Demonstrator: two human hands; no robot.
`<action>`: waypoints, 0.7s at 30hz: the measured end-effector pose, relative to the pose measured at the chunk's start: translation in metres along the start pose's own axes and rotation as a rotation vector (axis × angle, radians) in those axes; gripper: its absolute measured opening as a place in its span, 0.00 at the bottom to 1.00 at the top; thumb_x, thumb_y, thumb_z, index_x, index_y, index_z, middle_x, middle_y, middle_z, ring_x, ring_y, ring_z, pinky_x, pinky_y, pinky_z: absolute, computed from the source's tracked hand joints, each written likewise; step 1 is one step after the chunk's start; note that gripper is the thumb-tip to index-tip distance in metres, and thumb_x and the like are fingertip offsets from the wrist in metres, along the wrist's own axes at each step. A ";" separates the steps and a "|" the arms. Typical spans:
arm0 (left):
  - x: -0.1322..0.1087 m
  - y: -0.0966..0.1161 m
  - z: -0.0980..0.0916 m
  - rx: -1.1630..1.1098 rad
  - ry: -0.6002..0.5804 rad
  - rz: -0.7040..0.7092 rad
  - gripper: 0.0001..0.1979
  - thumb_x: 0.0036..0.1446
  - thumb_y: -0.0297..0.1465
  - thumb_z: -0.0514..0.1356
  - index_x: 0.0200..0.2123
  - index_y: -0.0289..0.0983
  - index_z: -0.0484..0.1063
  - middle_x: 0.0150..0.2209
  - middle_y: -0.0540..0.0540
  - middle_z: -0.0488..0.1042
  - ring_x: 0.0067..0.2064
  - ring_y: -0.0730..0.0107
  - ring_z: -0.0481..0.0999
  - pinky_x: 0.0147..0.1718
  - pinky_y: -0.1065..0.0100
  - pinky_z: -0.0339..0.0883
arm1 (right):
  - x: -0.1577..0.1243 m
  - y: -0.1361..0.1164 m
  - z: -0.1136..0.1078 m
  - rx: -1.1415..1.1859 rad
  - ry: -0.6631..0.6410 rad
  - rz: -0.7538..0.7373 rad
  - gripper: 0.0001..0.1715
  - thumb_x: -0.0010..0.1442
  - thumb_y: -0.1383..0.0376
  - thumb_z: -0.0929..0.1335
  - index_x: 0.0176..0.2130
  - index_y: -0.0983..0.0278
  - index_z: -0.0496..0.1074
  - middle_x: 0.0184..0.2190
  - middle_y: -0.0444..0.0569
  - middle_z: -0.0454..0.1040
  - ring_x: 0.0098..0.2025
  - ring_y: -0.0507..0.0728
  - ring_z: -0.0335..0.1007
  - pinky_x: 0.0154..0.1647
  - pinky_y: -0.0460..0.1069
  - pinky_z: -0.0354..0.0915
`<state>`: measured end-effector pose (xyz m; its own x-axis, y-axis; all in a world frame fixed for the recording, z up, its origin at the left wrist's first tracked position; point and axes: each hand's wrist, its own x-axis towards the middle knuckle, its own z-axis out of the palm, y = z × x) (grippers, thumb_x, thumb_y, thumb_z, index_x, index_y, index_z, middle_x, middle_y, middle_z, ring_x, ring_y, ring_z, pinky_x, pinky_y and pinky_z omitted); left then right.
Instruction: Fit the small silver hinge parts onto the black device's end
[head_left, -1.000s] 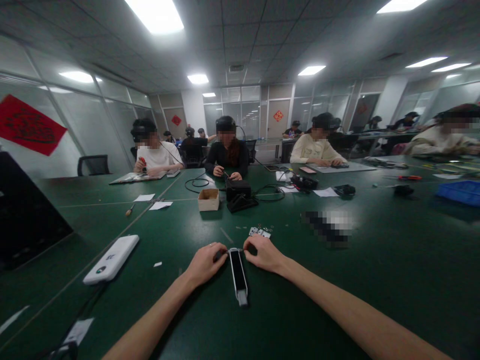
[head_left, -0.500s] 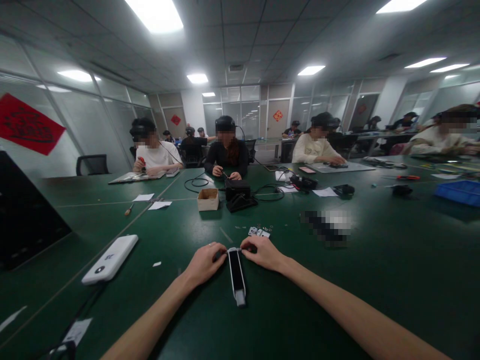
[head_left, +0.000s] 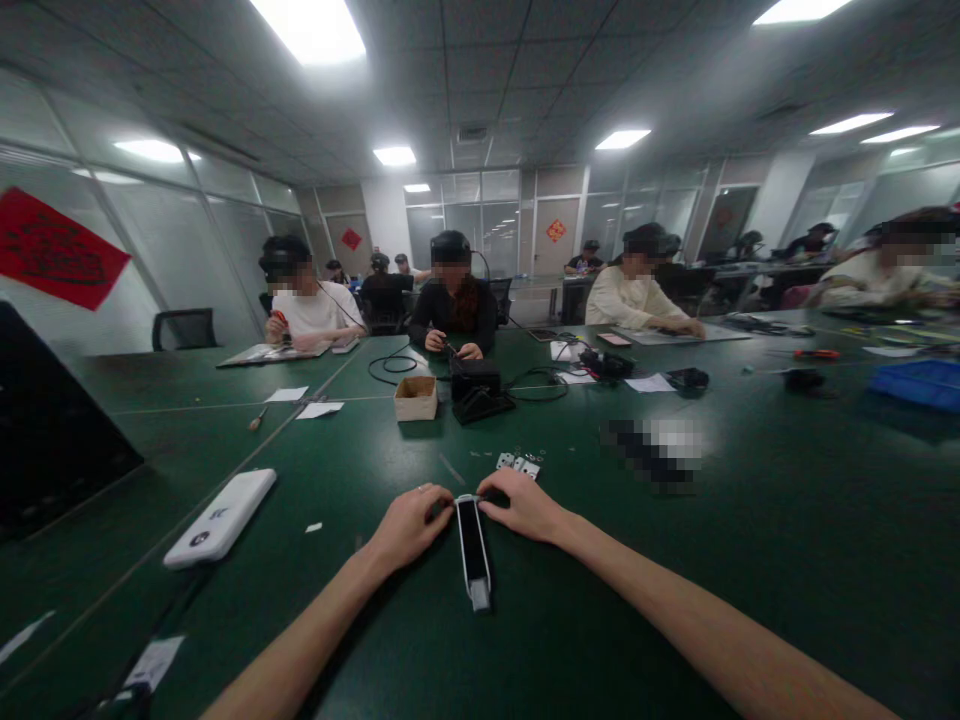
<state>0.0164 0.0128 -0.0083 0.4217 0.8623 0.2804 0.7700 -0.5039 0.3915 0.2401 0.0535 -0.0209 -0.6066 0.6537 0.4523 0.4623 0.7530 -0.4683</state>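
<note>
A long, narrow white-rimmed piece (head_left: 472, 548) with a dark middle and a pale block at its near end lies on the green table in front of me. At its far left corner, the curled fingers and thumb of my left hand (head_left: 411, 525) pinch the rim. My right hand (head_left: 521, 505) grips the far right corner in the same way, its fingertips partly hidden. Just beyond my right hand lie several small white plates with dark marks (head_left: 517, 464), with tiny rings (head_left: 535, 457) beside them.
A white power bank (head_left: 220, 520) with a cable lies on the left, near a dark panel (head_left: 56, 430). Ahead are a small cardboard box (head_left: 415, 400) and a black stand (head_left: 480, 392). A blurred-out object (head_left: 652, 452) and a blue tray (head_left: 919, 385) lie rightward. People work across the table.
My right hand has shifted slightly left against the far end of the white-rimmed piece. My left hand and the piece stay almost still. Across the table, a co-worker's hand has moved right.
</note>
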 end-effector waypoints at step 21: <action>0.000 0.001 -0.001 0.011 0.000 -0.004 0.10 0.59 0.32 0.53 0.40 0.38 0.72 0.36 0.47 0.75 0.35 0.68 0.73 0.34 0.69 0.65 | -0.003 -0.001 -0.007 -0.076 0.089 -0.052 0.08 0.57 0.65 0.66 0.39 0.65 0.71 0.36 0.50 0.73 0.39 0.56 0.67 0.42 0.51 0.65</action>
<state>0.0165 0.0121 -0.0072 0.4183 0.8645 0.2788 0.7771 -0.4995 0.3829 0.2454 0.0514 -0.0166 -0.5724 0.6155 0.5417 0.4816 0.7871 -0.3854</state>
